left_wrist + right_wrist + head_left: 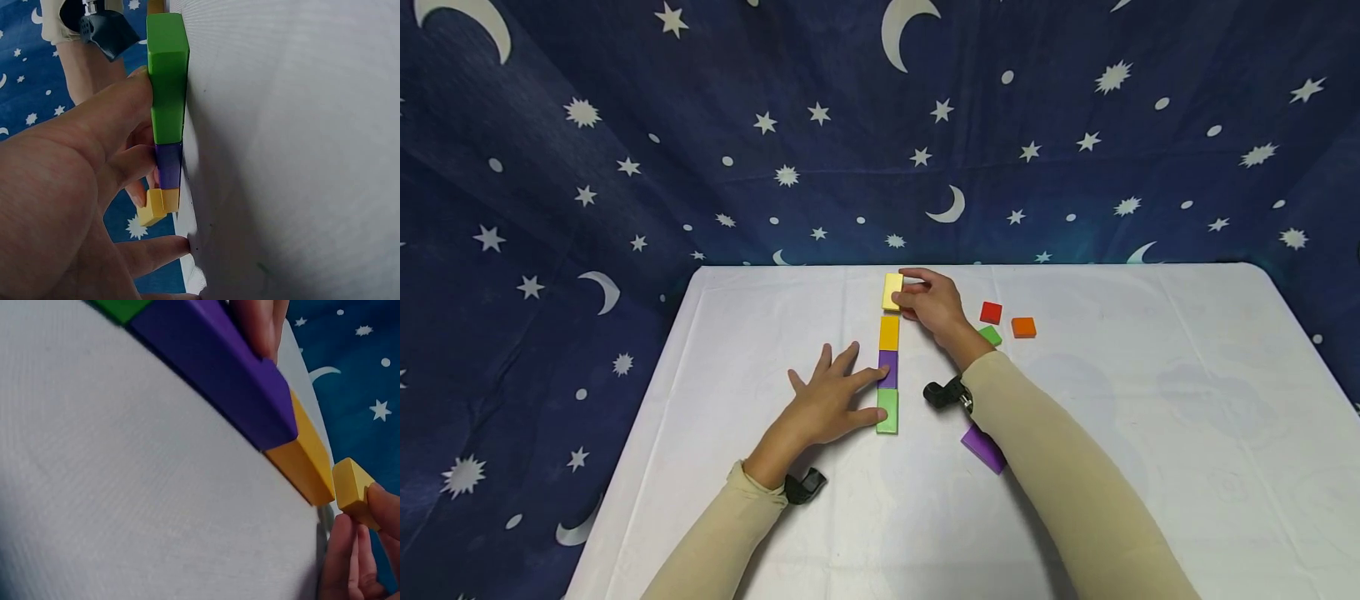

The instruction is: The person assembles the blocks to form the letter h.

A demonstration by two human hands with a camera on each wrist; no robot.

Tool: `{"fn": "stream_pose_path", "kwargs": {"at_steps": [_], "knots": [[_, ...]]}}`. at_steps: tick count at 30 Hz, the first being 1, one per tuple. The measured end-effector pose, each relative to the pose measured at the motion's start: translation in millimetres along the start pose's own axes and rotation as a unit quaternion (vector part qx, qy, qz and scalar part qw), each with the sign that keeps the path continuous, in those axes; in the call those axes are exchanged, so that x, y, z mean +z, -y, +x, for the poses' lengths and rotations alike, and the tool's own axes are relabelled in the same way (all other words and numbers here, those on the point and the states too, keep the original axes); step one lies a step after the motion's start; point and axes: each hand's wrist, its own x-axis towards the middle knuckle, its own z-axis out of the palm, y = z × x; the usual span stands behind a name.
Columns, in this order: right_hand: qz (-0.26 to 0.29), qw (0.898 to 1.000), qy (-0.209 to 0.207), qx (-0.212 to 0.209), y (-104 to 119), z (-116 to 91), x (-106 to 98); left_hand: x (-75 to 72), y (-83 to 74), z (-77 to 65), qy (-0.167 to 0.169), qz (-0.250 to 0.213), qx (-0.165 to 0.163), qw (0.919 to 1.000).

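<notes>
In the head view, a row of rectangular blocks runs away from me: a green block [889, 410] nearest, then a purple block [891, 381] and an amber block [889, 333]. My left hand [823, 404] lies at the row's left, fingers spread. Its thumb touches the green block and its index finger rests on the purple one. Beyond the far end, my right hand [936, 308] pinches a pale yellow block [892, 287] between thumb and fingers. The right wrist view shows that yellow block [351, 487] raised and a small gap from the amber block [303, 462].
Right of the row lie a red block [991, 312], an orange block [1023, 327] and another green block [991, 336], partly behind my right wrist. A second purple block [983, 448] sits partly under the right sleeve. A starry dark blue cloth [850, 192] hangs behind the white table [1150, 500].
</notes>
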Motion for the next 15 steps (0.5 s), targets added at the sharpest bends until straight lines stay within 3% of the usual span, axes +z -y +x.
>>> {"fn": "stream_pose_path", "kwargs": {"at_steps": [9, 15], "knots": [[-0.023, 1.0, -0.003, 0.001, -5.4, 4.4, -2.5, -0.6, -1.2, -1.0, -0.005, -0.002, 0.004, 1.0], [-0.067, 0.998, -0.01, -0.015, -7.7, 4.5, -1.8, -0.7, -0.3, -0.9, -0.003, -0.005, 0.004, 1.0]]}}
